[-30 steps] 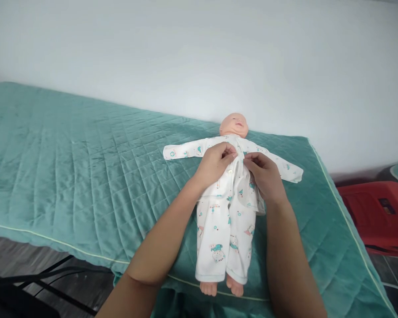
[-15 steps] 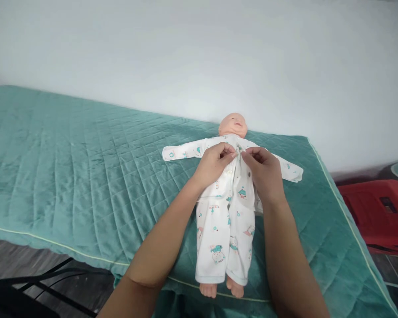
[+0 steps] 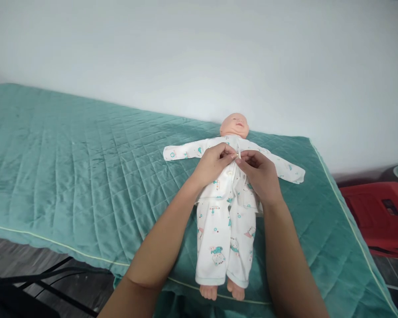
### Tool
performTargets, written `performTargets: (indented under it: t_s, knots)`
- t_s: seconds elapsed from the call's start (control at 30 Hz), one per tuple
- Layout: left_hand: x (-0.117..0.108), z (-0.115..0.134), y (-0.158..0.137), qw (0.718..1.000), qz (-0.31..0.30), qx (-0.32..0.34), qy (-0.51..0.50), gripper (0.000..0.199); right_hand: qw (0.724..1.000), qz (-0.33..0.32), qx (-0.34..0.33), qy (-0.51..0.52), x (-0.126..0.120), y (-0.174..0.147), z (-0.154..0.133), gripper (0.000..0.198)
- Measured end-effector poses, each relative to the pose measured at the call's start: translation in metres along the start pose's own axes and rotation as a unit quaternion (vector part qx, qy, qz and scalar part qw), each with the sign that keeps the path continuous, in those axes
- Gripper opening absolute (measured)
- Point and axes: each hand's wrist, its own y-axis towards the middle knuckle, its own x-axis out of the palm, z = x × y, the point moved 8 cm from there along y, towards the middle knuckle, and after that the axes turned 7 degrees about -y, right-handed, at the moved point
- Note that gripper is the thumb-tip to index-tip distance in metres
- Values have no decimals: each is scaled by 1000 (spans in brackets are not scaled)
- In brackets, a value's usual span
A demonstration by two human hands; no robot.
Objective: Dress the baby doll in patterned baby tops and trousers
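A baby doll lies on its back, dressed in a white printed jacket and matching trousers. Its sleeves spread out to both sides and its bare feet stick out below the cuffs. Over the chest, my left hand pinches the jacket's front edge between thumb and fingers. Right beside it, my right hand is closed on the other front edge, the fingertips of both hands almost touching. A pale button shows just below them. My fingers partly hide the cloth they hold.
A green quilted cover with pale piping lies under the doll, against a white wall. To the right stands a red plastic object, perhaps a chair. Dark metal legs show at lower left.
My right hand has moved slightly left, drawing its jacket edge across to my left fingertips. The gap between the two front edges has narrowed. My left hand stays nearly in place.
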Motion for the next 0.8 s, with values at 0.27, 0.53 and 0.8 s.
performTargets:
  t_s: [0.27,0.53,0.8]
  knots:
    - [0,-8,0,999,-8,-26,-46,16,996,-54,16,-72,8,4,-4,34]
    - [0,-4,-2,999,-13,-22,-42,8,997,-47,16,-60,6,3,-1,35]
    - [-3,-4,-3,999,4,-21,-33,8,998,-41,18,-52,6,3,1,37]
